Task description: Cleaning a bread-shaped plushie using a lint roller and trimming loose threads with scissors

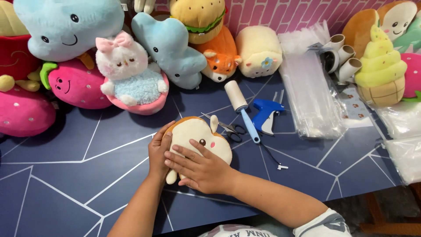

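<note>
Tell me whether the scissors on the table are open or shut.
Shut, as far as shows: the scissors lie flat, blades together in one point, both loops side by side beside the lint roller.
</note>
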